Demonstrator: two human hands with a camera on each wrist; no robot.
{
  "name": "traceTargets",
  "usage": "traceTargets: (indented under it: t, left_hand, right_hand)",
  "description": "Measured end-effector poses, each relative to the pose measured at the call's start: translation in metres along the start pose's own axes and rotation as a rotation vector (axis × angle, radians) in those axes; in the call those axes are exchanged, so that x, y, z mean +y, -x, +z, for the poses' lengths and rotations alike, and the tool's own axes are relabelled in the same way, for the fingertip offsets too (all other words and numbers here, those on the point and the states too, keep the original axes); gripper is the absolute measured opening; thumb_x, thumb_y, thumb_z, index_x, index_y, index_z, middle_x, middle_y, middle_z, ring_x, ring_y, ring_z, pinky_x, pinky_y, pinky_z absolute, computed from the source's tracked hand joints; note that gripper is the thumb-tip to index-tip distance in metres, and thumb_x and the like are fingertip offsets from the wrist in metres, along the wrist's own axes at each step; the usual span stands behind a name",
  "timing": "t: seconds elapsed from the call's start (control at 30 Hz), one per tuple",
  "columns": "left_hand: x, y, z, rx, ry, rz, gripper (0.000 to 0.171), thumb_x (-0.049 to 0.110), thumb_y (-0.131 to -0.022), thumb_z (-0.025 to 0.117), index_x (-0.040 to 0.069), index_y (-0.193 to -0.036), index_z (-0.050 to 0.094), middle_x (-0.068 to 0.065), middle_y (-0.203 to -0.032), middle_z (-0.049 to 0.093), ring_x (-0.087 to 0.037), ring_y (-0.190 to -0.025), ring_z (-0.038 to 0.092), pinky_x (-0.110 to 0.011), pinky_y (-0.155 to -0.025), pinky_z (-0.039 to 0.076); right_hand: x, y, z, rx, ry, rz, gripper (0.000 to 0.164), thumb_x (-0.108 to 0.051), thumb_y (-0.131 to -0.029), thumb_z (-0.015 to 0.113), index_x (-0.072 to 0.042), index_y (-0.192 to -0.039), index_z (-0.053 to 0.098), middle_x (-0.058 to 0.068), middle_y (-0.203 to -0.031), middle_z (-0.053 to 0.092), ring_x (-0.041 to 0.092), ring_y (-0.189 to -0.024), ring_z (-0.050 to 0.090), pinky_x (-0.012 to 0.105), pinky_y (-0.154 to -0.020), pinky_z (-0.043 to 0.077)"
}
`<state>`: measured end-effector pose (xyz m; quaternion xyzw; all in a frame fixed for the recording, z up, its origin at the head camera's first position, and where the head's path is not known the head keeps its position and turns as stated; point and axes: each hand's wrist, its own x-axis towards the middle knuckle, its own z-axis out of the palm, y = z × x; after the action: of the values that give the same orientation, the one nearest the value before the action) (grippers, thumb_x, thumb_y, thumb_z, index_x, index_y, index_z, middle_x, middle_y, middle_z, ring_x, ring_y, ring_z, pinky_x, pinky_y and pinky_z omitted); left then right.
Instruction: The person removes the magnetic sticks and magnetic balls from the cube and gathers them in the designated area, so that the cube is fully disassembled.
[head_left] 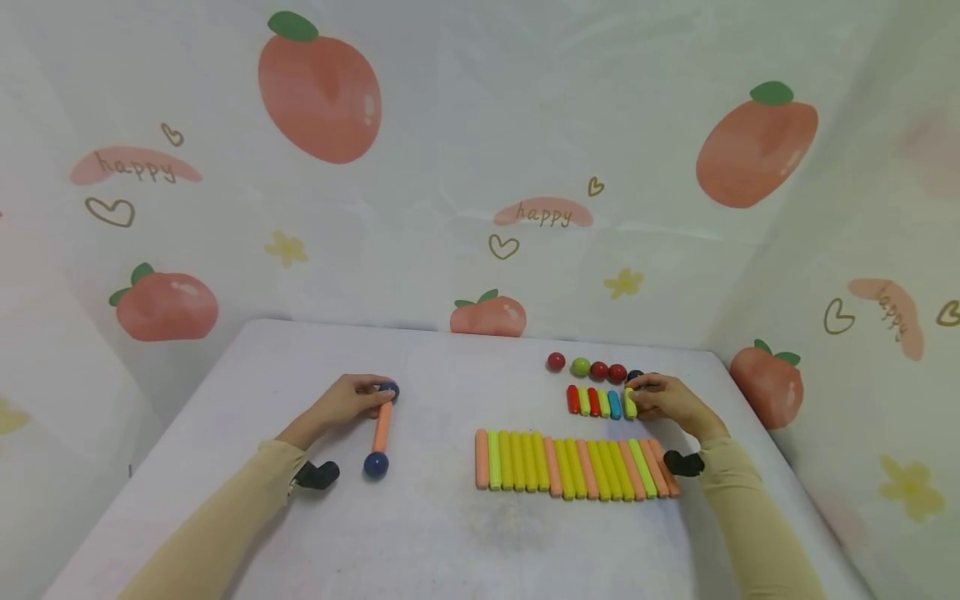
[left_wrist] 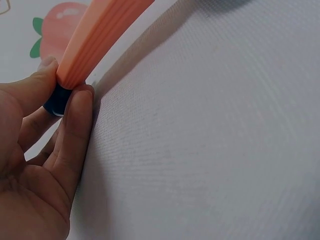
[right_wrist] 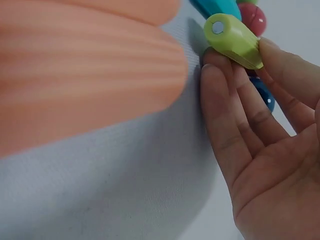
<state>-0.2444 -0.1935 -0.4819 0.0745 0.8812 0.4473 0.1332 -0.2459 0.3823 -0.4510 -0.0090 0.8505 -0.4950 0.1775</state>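
At the left of the table in the head view, my left hand [head_left: 347, 404] pinches a dark blue ball [head_left: 389, 389] between thumb and fingers. An orange stick [head_left: 382, 428] runs from that ball to a second dark blue ball [head_left: 377, 465] nearer me. The left wrist view shows the orange stick's ribbed end [left_wrist: 92, 47] against the held ball. Over on the right, my right hand [head_left: 673, 403] pinches a short yellow-green stick [head_left: 630, 405] at the right end of a row. A silver disc shows in its end in the right wrist view.
Short red, yellow-green and blue sticks [head_left: 594, 402] line up left of the right hand. Behind them lie several balls [head_left: 598, 370], red, green and dark blue. A long row of orange and yellow sticks [head_left: 570, 467] lies nearer me, its right end beside the right wrist.
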Motion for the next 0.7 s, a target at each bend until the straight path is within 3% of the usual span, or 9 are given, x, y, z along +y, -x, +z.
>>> traceTargets:
  t: [0.7]
  left_hand:
    - [0.0014,0.0006,0.0007,-0.001,0.000,-0.013,0.056,0.035,-0.093,0.068,0.002,-0.137,0.057,-0.011,-0.099,0.064,-0.009,-0.078,0.064,-0.022,-0.072,0.054]
  right_hand:
    - [-0.0071,-0.0009,0.0100,0.051,0.132,0.028,0.040,-0.021,-0.098,0.062,0.009,-0.125,0.058,0.012,-0.108,0.070,0.015,-0.084,0.064,0.028,-0.078,0.060]
